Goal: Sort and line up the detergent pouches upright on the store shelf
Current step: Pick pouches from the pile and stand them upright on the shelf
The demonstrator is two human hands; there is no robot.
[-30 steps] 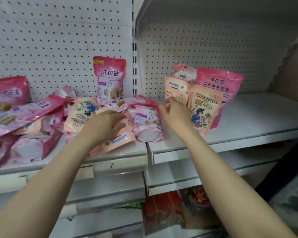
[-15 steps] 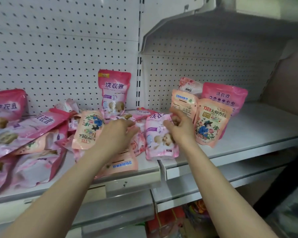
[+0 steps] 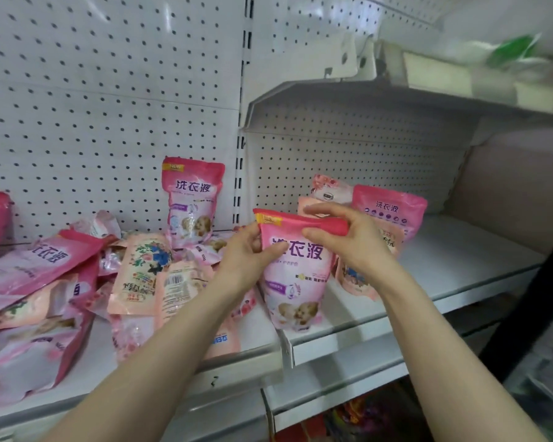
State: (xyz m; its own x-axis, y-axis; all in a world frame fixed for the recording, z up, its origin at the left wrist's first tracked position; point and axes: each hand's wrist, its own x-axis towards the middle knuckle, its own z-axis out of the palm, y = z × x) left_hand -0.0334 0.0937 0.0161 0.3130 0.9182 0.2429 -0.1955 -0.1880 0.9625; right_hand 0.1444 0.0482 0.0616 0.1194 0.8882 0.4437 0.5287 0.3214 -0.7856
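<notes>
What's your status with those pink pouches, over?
Left hand and right hand grip pink pouch upright, near shelf front edge. Standing pouches behind it. Jumbled pile left.

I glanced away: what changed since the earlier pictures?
The pink pouch, lying by the heap before, is now held upright at the shelf front; the left hand left the heap to grip its side, the right hand pinches its top. Standing pouches unchanged.

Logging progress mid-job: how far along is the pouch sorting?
Early. Done: a small upright group stands on the right shelf, plus a lone upright pouch on the left. In hand: left hand and right hand grip a pink pouch upright. Remaining: the heap lying jumbled on the left.
</notes>
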